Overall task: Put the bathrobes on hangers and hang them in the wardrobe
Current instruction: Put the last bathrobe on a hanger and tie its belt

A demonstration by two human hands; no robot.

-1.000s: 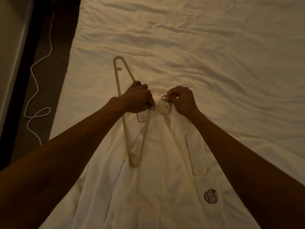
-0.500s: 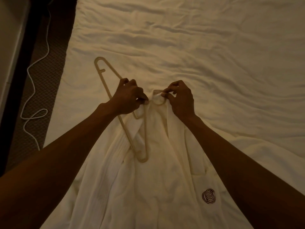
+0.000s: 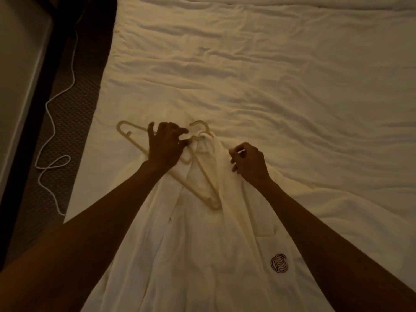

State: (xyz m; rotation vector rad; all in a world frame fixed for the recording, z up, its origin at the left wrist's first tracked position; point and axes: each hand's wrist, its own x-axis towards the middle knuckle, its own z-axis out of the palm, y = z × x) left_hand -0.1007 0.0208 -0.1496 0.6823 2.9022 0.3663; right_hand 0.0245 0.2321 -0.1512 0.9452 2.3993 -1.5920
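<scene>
A white bathrobe point(image 3: 202, 255) with a dark round emblem point(image 3: 279, 263) lies spread on the bed. A beige plastic hanger point(image 3: 203, 176) lies tilted on top of it; one arm end sticks out to the left and the hook curls just past the collar. The robe's collar loop sits over the base of the hook. My left hand point(image 3: 165, 145) presses on the hanger's neck and grips it. My right hand point(image 3: 249, 162) pinches the robe's collar edge to the right of the hanger.
The bed point(image 3: 281, 86) with its wrinkled white sheet fills most of the view. A dark carpet strip point(image 3: 74, 122) runs along the bed's left side with a white cable point(image 3: 53, 131) snaking over it. A pale furniture panel point(image 3: 15, 75) stands at the far left.
The hanger has turned so its hook now shows beyond the collar with the loop over it. My right hand let go of the loop and moved right and down to the collar edge.
</scene>
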